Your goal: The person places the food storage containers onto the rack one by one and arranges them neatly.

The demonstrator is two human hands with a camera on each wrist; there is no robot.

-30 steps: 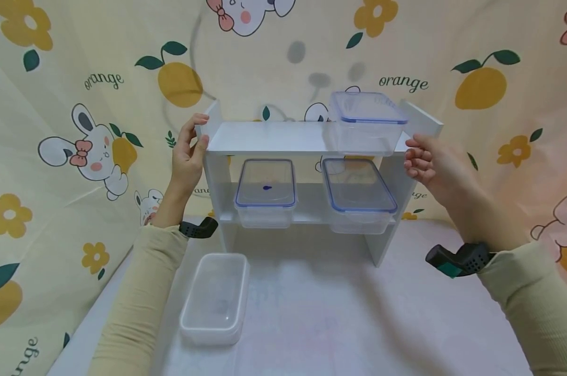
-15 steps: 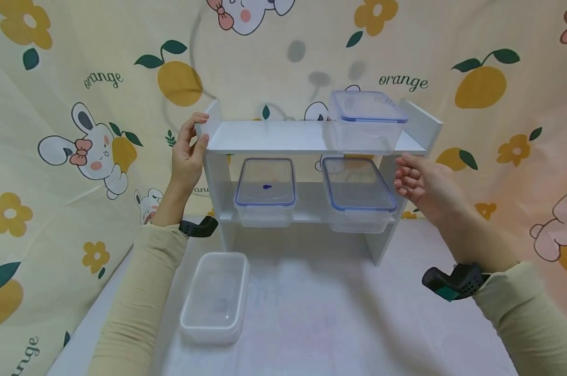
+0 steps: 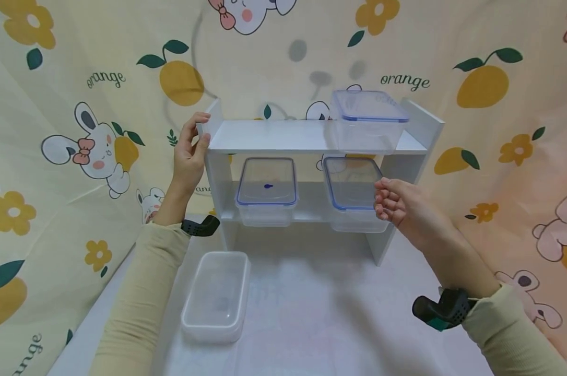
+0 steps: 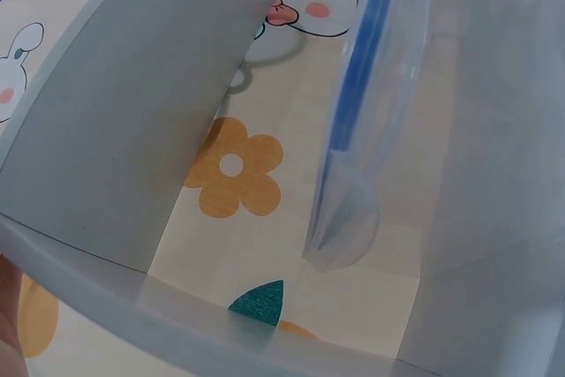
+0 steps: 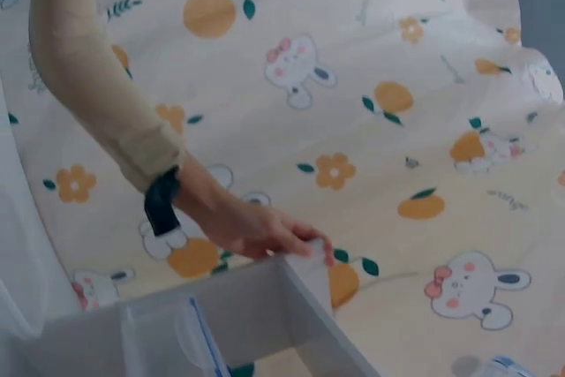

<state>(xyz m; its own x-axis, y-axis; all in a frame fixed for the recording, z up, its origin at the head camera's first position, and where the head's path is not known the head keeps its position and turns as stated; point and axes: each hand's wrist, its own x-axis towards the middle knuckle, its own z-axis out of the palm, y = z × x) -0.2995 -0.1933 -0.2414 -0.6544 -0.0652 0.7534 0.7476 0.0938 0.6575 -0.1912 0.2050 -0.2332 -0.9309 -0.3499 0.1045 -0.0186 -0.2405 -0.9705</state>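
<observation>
A white two-tier shelf (image 3: 274, 134) stands on the table. My left hand (image 3: 188, 156) holds the upper front edge of its left side panel, thumb in front; the right wrist view also shows that hand (image 5: 256, 229) at the panel's corner. My right hand (image 3: 403, 209), fingers loosely curled around nothing, overlaps the right corner of a clear blue-rimmed lidded food container (image 3: 351, 180) on the middle tier. A similar container (image 3: 266, 183) sits left of it. Another lidded container (image 3: 370, 109) stands on the top tier at the right, jutting over the front edge.
On the table at front left lies a translucent plastic box (image 3: 215, 295) without a blue rim. Behind everything hangs a patterned cloth (image 3: 274, 62) with rabbits and oranges. The shelf's right side panel (image 3: 424, 128) rises beside the top container.
My right hand has moved down and left, from beside the top tier to in front of the right middle-tier container. The left hand and the containers have stayed in place.
</observation>
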